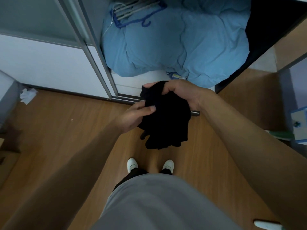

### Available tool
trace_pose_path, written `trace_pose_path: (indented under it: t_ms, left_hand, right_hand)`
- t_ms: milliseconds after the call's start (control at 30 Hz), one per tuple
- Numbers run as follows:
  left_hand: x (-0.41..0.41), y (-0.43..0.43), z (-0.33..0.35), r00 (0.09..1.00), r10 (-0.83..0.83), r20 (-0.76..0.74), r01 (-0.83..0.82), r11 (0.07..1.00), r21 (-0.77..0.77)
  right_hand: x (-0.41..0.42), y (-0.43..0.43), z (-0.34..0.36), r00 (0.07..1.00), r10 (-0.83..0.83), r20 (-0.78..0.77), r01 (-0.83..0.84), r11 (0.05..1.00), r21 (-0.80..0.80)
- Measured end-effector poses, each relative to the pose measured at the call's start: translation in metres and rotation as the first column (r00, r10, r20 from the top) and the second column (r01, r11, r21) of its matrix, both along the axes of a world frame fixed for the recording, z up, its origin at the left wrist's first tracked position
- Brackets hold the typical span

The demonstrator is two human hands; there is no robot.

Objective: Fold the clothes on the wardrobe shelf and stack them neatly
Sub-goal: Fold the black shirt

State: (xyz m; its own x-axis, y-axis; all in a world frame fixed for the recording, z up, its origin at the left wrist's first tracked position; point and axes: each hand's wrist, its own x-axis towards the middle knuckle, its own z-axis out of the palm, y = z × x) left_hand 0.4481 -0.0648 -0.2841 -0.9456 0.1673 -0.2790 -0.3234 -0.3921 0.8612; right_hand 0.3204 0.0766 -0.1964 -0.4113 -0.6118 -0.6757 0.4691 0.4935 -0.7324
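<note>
- The black garment [166, 120] is off the wardrobe shelf [141, 78]. It is held in the air in front of the shelf's front edge and above the wooden floor [66, 130].
- The right hand [181, 92] grips the garment's upper bunch, with the fingers curled round the cloth.
- The left hand [136, 113] pinches the garment's left edge, with the thumb lying on top of the fabric.
- The garment is crumpled. Its lower part hangs loose in uneven folds, and no clean crease shows, so by my reading the folding of this piece has barely begun.
- A bulky blue quilt [174, 47] fills the shelf. Blue hangers [136, 15] lie on the quilt near the back left.
- No folded stack shows anywhere on the shelf, so the stacking appears not yet started.
- What is left, as I judge it, is to shake the garment out, find its edges, fold it flat and set it down on the shelf.
- A dark mass sits at the shelf's right edge, but I cannot tell whether it is more clothing.
</note>
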Motion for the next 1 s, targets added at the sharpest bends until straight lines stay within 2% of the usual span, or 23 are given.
trace_pose_path:
  t_ms: [67,133,200,300,367,433,500,567,633,700,767,867,933,1000]
  left_hand:
    - [-0.003,0.002,0.003,0.998,-0.051,-0.022,0.048,0.993,-0.107]
    - [-0.006,0.004,0.003,0.998,-0.063,0.009,0.063,0.986,-0.151]
    - [-0.006,0.006,-0.001,0.999,-0.03,0.037,0.035,0.991,-0.127]
    - [-0.004,0.0,-0.004,0.994,0.07,0.087,-0.068,0.997,-0.028]
    - [-0.002,-0.005,-0.003,0.991,0.074,0.114,-0.077,0.997,0.016]
    - [-0.003,-0.005,0.002,0.991,0.066,0.115,-0.07,0.997,0.035]
    - [-0.007,0.001,0.011,0.986,0.114,0.126,-0.122,0.991,0.059]
    - [-0.015,0.006,0.021,0.971,0.198,0.137,-0.212,0.972,0.098]
    - [-0.021,0.008,0.032,0.952,0.264,0.153,-0.285,0.949,0.133]
    - [-0.027,0.005,0.042,0.933,0.31,0.184,-0.341,0.925,0.167]
    - [-0.03,0.002,0.049,0.915,0.343,0.212,-0.382,0.906,0.183]
    - [-0.03,-0.004,0.053,0.896,0.378,0.234,-0.417,0.897,0.146]
    - [-0.03,-0.007,0.053,0.883,0.401,0.245,-0.436,0.893,0.108]
    - [-0.028,-0.012,0.053,0.881,0.401,0.252,-0.429,0.901,0.064]
  right_hand:
    - [0.0,-0.002,0.002,0.999,-0.02,-0.026,0.02,1.0,0.001]
    - [-0.002,-0.003,0.005,0.999,0.003,-0.054,-0.006,0.999,-0.048]
    - [-0.006,0.0,0.01,0.995,-0.023,-0.095,0.019,0.999,-0.046]
    - [-0.022,0.01,0.014,0.977,-0.106,-0.186,0.115,0.993,0.038]
    - [-0.032,0.015,0.016,0.977,-0.13,-0.169,0.14,0.989,0.049]
    - [-0.044,0.016,0.016,0.964,-0.25,-0.094,0.247,0.968,-0.039]
    - [-0.054,0.015,0.013,0.901,-0.434,-0.019,0.428,0.893,-0.14]
    - [-0.056,0.016,0.001,0.854,-0.516,-0.067,0.503,0.852,-0.148]
    - [-0.051,0.025,-0.022,0.859,-0.496,-0.13,0.492,0.868,-0.066]
    - [-0.036,0.037,-0.052,0.898,-0.438,-0.049,0.44,0.896,0.056]
    - [-0.02,0.048,-0.08,0.943,-0.32,0.095,0.31,0.945,0.104]
    - [0.001,0.049,-0.108,0.933,-0.262,0.249,0.254,0.965,0.064]
    - [0.01,0.048,-0.109,0.935,-0.227,0.271,0.257,0.963,-0.081]
    - [0.014,0.045,-0.108,0.938,-0.27,0.218,0.315,0.926,-0.21]
